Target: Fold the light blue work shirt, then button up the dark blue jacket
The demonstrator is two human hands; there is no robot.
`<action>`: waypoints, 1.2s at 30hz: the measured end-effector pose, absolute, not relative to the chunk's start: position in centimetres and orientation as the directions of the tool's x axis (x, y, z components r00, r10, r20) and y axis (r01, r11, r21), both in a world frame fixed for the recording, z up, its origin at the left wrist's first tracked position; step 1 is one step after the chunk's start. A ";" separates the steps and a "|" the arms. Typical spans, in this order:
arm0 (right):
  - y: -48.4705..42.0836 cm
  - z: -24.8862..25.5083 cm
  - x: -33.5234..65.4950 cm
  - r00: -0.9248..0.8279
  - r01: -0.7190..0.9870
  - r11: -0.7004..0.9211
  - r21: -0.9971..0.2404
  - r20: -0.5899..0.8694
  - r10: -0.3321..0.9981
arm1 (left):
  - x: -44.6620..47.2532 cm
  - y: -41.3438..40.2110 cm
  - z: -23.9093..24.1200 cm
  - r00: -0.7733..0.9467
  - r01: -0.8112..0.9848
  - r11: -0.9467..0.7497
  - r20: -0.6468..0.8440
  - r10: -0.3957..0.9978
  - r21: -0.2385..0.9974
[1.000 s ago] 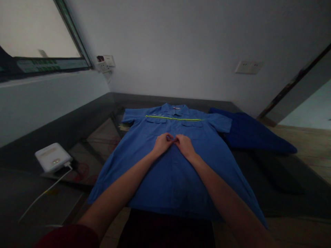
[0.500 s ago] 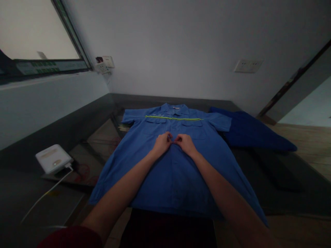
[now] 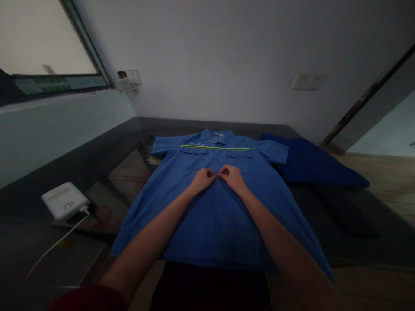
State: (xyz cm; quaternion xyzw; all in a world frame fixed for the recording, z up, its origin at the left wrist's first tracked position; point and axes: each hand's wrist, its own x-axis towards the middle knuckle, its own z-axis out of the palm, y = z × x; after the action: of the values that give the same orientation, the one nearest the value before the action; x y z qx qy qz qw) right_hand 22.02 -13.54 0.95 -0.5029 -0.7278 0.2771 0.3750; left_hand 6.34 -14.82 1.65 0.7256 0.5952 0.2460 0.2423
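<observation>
still pinching the mid-chest placket of the blue shirt (image 3: pixel 214 220) with curled left hand (image 3: pixel 201 179) and right hand (image 3: pixel 232 179), fingertips meeting; hardly shifted from a second ago; spread flat on the desk (image 3: pixel 106 190); same fastening apparently unfinished.

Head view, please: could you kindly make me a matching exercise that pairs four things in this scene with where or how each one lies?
Things:
1. blue shirt
2. dark blue garment
3. white device
4. left hand and right hand

Places or states:
A. farthest to the left, apart from the shirt
B. fingertips meeting, pinching the shirt's front at mid-chest
C. spread flat, front up, in the middle
D. to the right of the shirt, beside its sleeve

Pairs: 1-C, 2-D, 3-A, 4-B.
</observation>
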 end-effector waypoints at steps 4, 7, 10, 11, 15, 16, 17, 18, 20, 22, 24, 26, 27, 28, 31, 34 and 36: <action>-13.5 1.0 22.1 -0.222 0.521 0.364 -0.772 0.289 0.931 | 6.1 -14.6 1.5 0.184 0.717 -0.170 0.052 0.982 0.676; -13.5 1.0 22.0 -0.235 0.519 0.374 -0.768 0.292 0.927 | 6.0 -14.6 1.5 0.197 0.695 -0.167 0.038 0.980 0.699; -13.5 1.1 22.0 -0.237 0.501 0.362 -0.786 0.277 0.931 | 6.0 -14.5 1.5 0.198 0.683 -0.163 0.034 0.980 0.712; -13.5 1.1 22.1 -0.232 0.489 0.350 -0.799 0.268 0.935 | 6.0 -14.5 1.4 0.195 0.681 -0.157 0.030 0.980 0.715; -13.2 1.1 22.4 -0.216 0.406 0.285 -0.868 0.212 0.953 | 5.9 -14.3 1.6 0.184 0.654 -0.133 0.014 0.983 0.745; -13.1 1.1 22.5 -0.216 0.381 0.272 -0.884 0.201 0.956 | 5.9 -14.2 1.7 0.189 0.645 -0.132 0.009 0.982 0.752; -13.0 1.1 22.6 -0.216 0.358 0.259 -0.897 0.190 0.958 | 5.9 -14.2 1.7 0.198 0.639 -0.133 0.006 0.980 0.757; -12.8 1.1 22.7 -0.217 0.336 0.245 -0.910 0.178 0.960 | 5.9 -14.1 1.8 0.204 0.638 -0.134 0.002 0.979 0.758; -12.7 1.1 22.8 -0.217 0.297 0.206 -0.932 0.144 0.965 | 5.9 -14.2 1.9 0.204 0.654 -0.136 0.000 0.979 0.744; -12.6 0.9 22.8 -0.211 0.253 0.154 -0.955 0.101 0.972 | 6.1 -14.4 1.9 0.187 0.688 -0.142 0.016 0.982 0.712; -12.6 0.6 22.7 -0.194 0.196 0.094 -0.976 0.055 0.980 | 6.5 -14.7 1.7 0.161 0.732 -0.154 0.051 0.986 0.664; -12.8 0.4 22.5 -0.181 0.136 0.040 -0.990 0.015 0.983 | 6.8 -15.1 1.6 0.134 0.771 -0.159 0.088 0.987 0.617; -12.8 0.3 22.5 -0.179 0.109 0.018 -0.994 -0.002 0.984 | 6.9 -15.2 1.5 0.125 0.781 -0.159 0.098 0.987 0.605; -12.9 0.2 22.5 -0.179 0.085 0.001 -0.996 -0.014 0.984 | 7.0 -15.3 1.5 0.123 0.781 -0.161 0.104 0.987 0.604; -12.9 0.2 22.7 -0.183 0.033 -0.021 -0.999 -0.026 0.983 | 6.9 -15.2 1.7 0.151 0.743 -0.179 0.099 0.984 0.645; -12.9 0.1 22.9 -0.197 0.035 -0.016 -0.999 -0.022 0.980 | 6.7 -14.9 1.9 0.169 0.716 -0.178 0.079 0.982 0.675; -12.8 0.1 23.1 -0.200 0.052 0.003 -0.999 -0.008 0.980 | 6.6 -14.8 2.0 0.173 0.710 -0.173 0.069 0.982 0.683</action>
State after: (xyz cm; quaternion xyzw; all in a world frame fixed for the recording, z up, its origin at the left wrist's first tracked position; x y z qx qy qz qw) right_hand 23.05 -12.81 0.10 -0.4606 -0.5601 0.5353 0.4332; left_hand 6.65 -14.81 1.96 0.7201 0.5876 0.2609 0.2610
